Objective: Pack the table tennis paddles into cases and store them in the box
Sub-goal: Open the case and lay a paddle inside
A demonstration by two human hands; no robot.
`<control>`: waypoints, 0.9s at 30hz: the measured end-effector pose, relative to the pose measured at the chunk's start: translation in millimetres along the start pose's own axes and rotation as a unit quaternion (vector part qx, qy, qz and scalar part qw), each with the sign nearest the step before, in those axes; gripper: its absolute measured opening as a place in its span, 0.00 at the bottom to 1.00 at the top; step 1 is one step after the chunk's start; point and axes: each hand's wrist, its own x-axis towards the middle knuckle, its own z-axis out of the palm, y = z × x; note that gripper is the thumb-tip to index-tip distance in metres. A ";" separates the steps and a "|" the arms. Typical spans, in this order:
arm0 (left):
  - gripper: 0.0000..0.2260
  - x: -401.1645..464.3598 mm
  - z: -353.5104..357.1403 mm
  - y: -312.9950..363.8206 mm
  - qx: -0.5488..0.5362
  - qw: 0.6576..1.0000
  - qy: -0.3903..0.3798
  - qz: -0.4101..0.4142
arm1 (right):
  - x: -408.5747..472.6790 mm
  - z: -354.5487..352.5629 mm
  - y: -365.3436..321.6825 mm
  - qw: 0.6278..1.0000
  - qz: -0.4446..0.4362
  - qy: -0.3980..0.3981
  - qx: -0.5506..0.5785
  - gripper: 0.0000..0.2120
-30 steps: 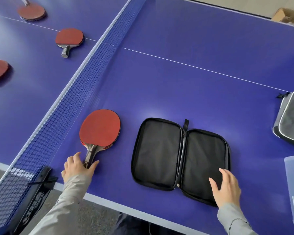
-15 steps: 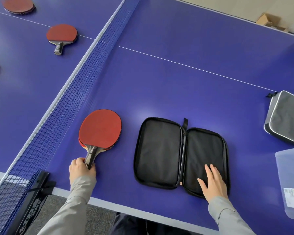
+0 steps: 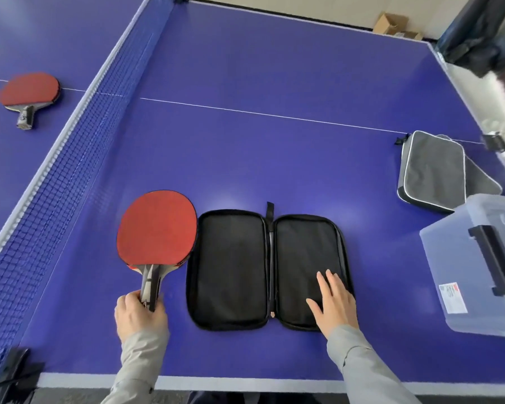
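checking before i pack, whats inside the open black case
No paddle in the open black case: only bare lining, with the right hand flat on its right half, hiding that patch.

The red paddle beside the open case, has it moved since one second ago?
Yes. The red paddle, gripped by the left hand, has moved right: its blade now meets the open case edge.

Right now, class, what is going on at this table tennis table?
A person is packing paddles. Their left hand grips the handle of a red paddle beside an open black case, which lies flat and holds nothing. The right hand presses flat on the case's right half. A closed grey case and a clear storage box wait at the right; another paddle lies beyond the net.
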 end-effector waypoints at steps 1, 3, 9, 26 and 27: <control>0.12 -9.8 7.6 12.5 -0.008 1.000 -0.005 0.006 | 0.8 -1.0 7.6 1.000 0.002 0.002 0.002 0.31; 0.11 -30.5 23.8 36.6 -0.020 1.000 -0.019 0.012 | 4.1 -3.2 23.4 1.000 0.000 0.007 0.006 0.31; 0.13 -100.9 88.3 97.5 -0.047 0.996 -0.054 0.057 | 9.8 -3.5 65.3 0.999 -0.015 -0.003 0.039 0.31; 0.11 -209.1 195.6 140.7 -0.043 0.997 -0.070 0.007 | 19.2 8.0 97.0 0.992 -0.100 -0.010 0.079 0.32; 0.11 -209.1 197.7 140.7 -0.045 0.997 -0.070 0.005 | 19.4 9.0 96.8 0.992 -0.099 -0.009 0.081 0.32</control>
